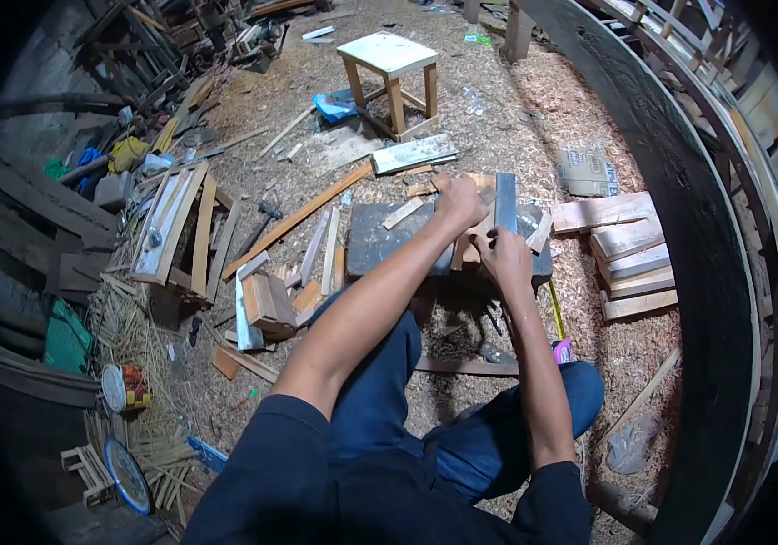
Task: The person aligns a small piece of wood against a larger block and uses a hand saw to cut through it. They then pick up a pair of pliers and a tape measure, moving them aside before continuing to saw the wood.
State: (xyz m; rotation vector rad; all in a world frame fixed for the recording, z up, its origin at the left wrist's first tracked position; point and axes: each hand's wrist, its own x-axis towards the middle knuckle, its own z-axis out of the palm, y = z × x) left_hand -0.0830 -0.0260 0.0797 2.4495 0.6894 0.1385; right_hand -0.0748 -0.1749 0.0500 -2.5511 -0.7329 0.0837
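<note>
On a dark low block (389,234) in front of my knees lies a light piece of wood (478,180). My left hand (462,203) is closed at its near side, fingers curled down onto the wood; the grip is partly hidden. A flat grey metal blade (505,202) stretches away from me along the wood's right side. Closed at the blade's near end is my right hand (505,258), with something dark showing by its fingers. The exact kind of bladed tool cannot be made out. A small offcut (403,214) rests on the block to the left.
A small wooden stool (389,54) stands ahead on the shavings-covered ground. Cut boards (630,245) are stacked to the right, near a yellow tape measure (556,313). A hammer (266,213), a long batten (303,218) and a wooden frame (180,227) lie left.
</note>
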